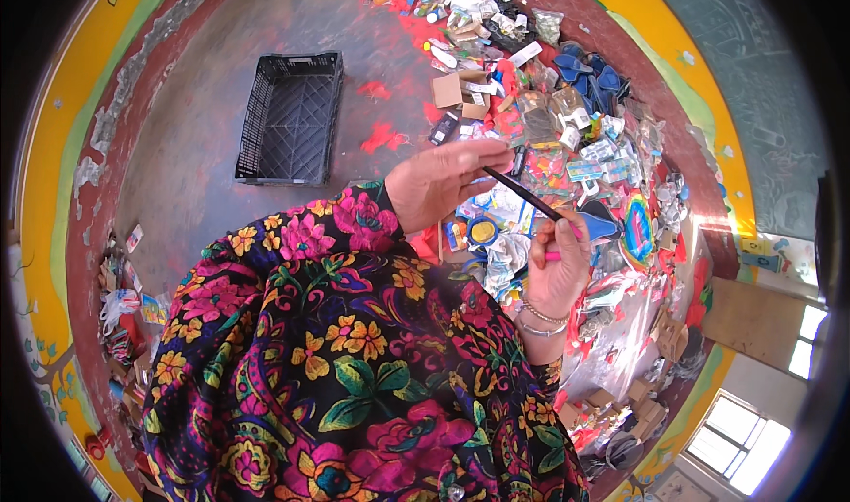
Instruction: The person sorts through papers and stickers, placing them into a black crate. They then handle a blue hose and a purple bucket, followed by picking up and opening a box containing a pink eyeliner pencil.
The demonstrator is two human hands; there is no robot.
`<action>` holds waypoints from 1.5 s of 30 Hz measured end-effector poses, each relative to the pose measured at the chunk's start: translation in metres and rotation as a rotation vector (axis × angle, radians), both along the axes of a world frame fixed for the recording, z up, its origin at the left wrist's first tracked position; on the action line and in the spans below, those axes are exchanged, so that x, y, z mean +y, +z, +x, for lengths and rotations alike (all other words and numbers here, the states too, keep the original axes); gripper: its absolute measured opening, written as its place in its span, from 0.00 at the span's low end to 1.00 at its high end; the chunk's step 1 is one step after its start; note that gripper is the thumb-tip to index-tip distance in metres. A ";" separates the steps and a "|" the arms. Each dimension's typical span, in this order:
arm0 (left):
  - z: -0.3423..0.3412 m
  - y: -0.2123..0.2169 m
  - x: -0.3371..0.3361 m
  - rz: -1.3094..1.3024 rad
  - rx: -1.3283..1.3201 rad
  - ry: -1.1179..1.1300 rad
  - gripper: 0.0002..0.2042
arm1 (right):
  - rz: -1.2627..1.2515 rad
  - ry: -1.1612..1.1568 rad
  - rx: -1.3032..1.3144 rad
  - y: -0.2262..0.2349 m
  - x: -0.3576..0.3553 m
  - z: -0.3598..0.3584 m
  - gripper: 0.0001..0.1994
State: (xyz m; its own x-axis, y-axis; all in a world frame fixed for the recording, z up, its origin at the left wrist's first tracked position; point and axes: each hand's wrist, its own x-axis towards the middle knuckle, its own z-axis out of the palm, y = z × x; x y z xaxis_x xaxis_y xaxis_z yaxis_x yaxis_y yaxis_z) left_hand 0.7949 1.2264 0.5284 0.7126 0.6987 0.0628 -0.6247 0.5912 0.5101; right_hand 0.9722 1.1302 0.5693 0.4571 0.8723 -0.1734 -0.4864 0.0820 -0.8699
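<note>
A slim black stick [522, 192], perhaps a pen or brush, slants between my two hands in front of my chest. My right hand [562, 267] grips its lower end, with bracelets on the wrist. Bits of bright pink [553, 256] show among those fingers; whether they belong to the stick is unclear. The upper end meets my left hand [447, 179], whose long fingers lie pressed together around that tip. Below the hands, a round yellow-lidded container [483, 230] lies among loose packages.
A black plastic crate [288, 121] stands on the floor at far left. Mixed small goods, packets and red scraps form a long pile on the right, with an opened cardboard box [462, 93] and blue shoe-like items [591, 79]. More goods [124, 307] line the left wall.
</note>
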 end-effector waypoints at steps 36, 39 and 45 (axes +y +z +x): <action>-0.002 -0.054 0.014 -0.716 -0.041 0.041 0.09 | -0.126 0.304 0.355 -0.040 0.009 0.019 0.14; -0.002 -0.054 0.013 -0.744 -0.032 0.020 0.09 | -0.092 0.256 0.305 -0.035 0.011 0.016 0.13; -0.005 -0.064 0.012 -0.799 -0.048 -0.012 0.09 | -0.169 0.272 0.314 -0.037 0.008 0.022 0.12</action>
State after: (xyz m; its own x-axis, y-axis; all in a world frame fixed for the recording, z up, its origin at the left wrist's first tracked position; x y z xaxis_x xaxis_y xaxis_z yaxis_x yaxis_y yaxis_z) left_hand 0.7903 1.2384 0.4647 0.7293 0.5379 -0.4228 -0.6268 0.7730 -0.0978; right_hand 0.9938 1.1386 0.5324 0.1173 0.9012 -0.4173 -0.7129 -0.2161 -0.6671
